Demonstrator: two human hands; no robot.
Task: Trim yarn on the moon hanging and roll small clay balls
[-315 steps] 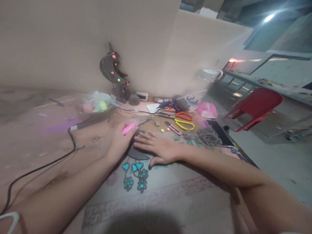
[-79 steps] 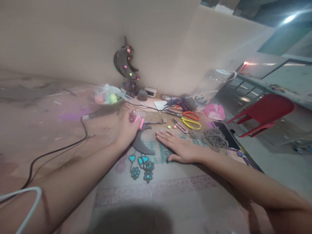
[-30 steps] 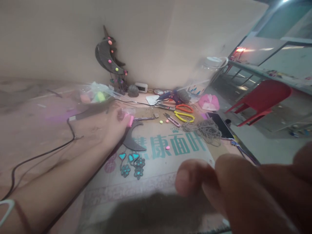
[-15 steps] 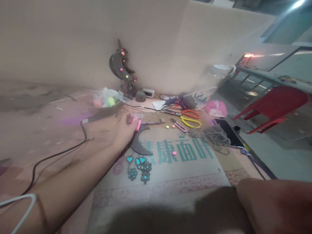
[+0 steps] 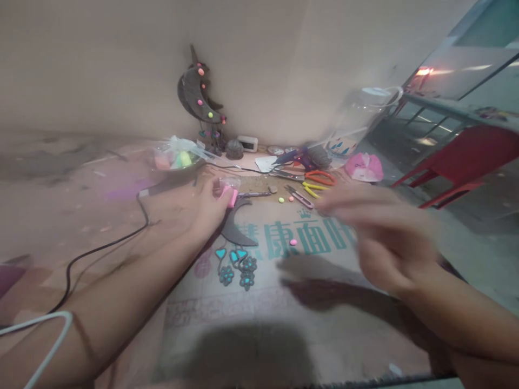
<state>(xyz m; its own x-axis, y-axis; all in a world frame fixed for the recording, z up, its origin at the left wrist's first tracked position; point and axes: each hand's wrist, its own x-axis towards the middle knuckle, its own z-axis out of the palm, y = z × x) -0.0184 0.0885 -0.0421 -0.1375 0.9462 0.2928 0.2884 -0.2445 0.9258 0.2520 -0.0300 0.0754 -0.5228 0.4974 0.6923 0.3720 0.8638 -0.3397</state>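
At the left of the board, my left hand (image 5: 213, 197) is closed on a pink block (image 5: 230, 195) that looks like soft clay in clear plastic. Just below it lies a dark grey crescent moon (image 5: 237, 229), with heart and flower charms (image 5: 234, 266) trailing from its lower side. My right hand (image 5: 385, 232) hovers over the right of the board, smeared by motion, so its fingers are unclear. A small pink ball (image 5: 293, 242) rests on the board between the hands. Farther back are a yellow-green ball (image 5: 281, 200) and an orange-pink ball (image 5: 291, 199).
Thread snips (image 5: 300, 198), yellow-handled pliers (image 5: 314, 189) and orange-handled scissors (image 5: 320, 176) lie at the back. A finished moon ornament (image 5: 192, 97) leans on the wall. Behind stand a clear jug (image 5: 354, 121) and a bag of coloured clay (image 5: 178, 156). A black cable (image 5: 105, 246) crosses the left.
My right hand has come up from the lower right corner to above the board's right side, now covering the grey cord and phone. My left hand keeps the pink block; the view has shifted slightly.
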